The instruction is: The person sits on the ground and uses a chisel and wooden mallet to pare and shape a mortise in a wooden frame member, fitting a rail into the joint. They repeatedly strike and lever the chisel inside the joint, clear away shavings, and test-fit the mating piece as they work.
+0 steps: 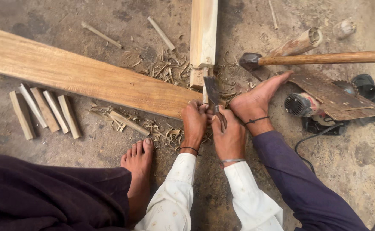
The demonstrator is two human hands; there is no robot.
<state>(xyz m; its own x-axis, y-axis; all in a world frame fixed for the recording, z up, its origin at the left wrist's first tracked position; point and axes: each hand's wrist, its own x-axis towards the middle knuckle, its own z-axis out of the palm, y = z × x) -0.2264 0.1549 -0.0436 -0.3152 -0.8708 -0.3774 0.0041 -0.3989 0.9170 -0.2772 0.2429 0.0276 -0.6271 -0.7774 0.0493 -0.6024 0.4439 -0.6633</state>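
A hammer (324,57), a circular saw (333,100) and five wooden wedges (45,110) lie on the concrete floor (350,171).

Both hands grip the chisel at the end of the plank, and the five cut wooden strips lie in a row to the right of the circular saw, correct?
Not quite. The head view shows the wooden strips on the far left, below the plank, not right of the circular saw. The rest holds: left hand and right hand both grip the chisel.

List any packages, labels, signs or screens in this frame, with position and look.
None in view: no package, label, sign or screen.
What is there instead: wooden plank on the floor, left hand and right hand on a chisel, a hammer and a circular saw at right.
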